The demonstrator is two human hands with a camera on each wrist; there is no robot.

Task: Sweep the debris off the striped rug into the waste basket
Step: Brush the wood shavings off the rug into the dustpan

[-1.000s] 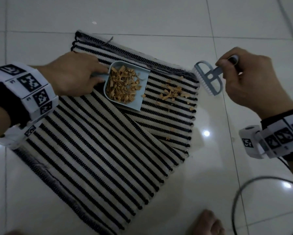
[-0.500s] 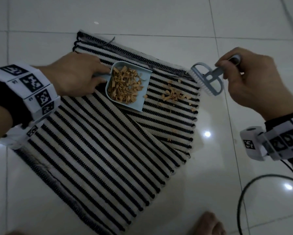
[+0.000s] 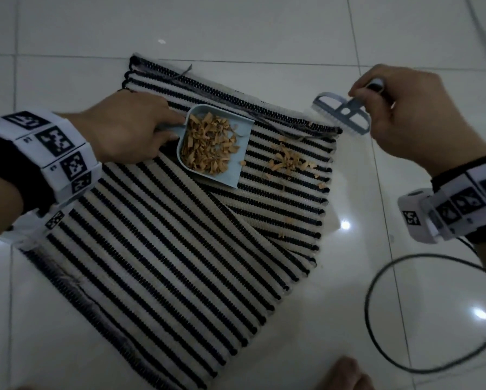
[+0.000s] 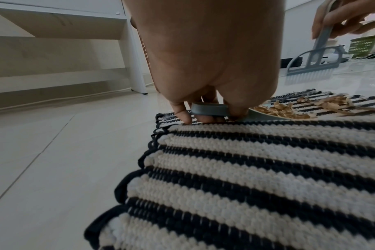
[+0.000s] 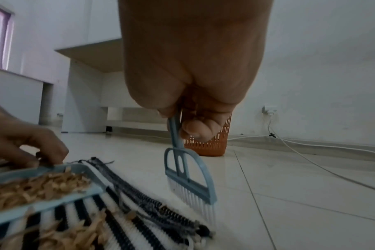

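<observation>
The black-and-cream striped rug (image 3: 165,249) lies on the tiled floor with its right corner folded over. My left hand (image 3: 165,130) grips the handle of a light blue dustpan (image 3: 236,175) that rests on the rug's far part, full of tan shavings. More loose shavings (image 3: 289,163) lie on the rug just right of the pan's lip. My right hand (image 3: 368,91) pinches the handle of a small blue brush (image 3: 340,114), bristles down at the rug's far right corner. An orange waste basket (image 5: 212,147) stands on the floor beyond the brush.
A black cable (image 3: 377,319) loops on the floor at the right. A bare foot (image 3: 346,375) shows at the bottom edge. White furniture (image 5: 84,101) and a white cord (image 5: 310,162) run along the far wall. A green basket (image 4: 363,44) sits far off.
The brush has shifted slightly left, from beside the rug's edge to over its far right corner. The dustpan and my left hand stay in place.
</observation>
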